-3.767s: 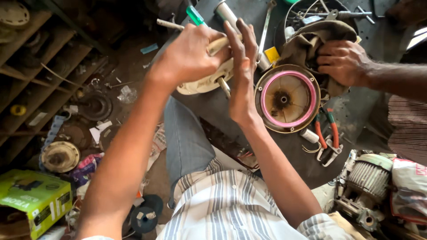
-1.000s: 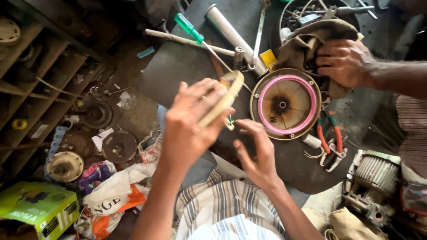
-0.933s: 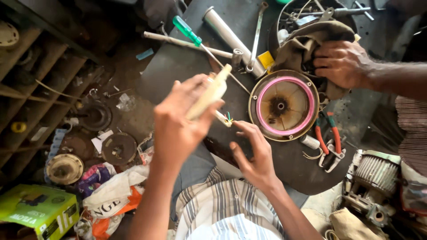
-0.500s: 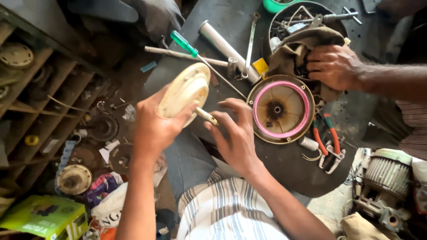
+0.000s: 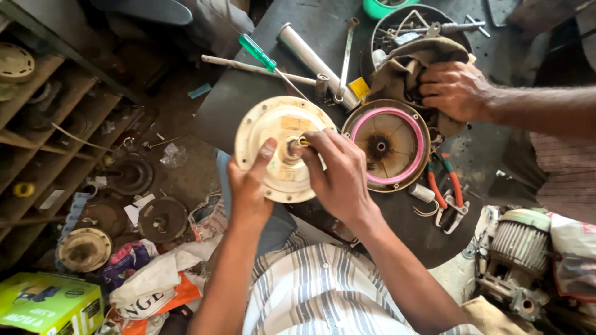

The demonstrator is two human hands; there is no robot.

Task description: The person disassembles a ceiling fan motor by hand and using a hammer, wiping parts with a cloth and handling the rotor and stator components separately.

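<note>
A round cream metal cover (image 5: pixel 282 149), flat-faced and grimy, with a faded yellowish label near its hub, is held up over the dark table's (image 5: pixel 236 102) near edge. The left hand (image 5: pixel 250 186) clamps its lower rim, thumb on the face; the right hand (image 5: pixel 335 170) pinches the small shaft at its centre. Just beside it lies a rusty housing (image 5: pixel 386 144) with a pink ring. Another person's hand (image 5: pixel 456 90) grips a brown rag (image 5: pixel 397 71). A green box (image 5: pixel 49 304) sits far left on the floor.
</note>
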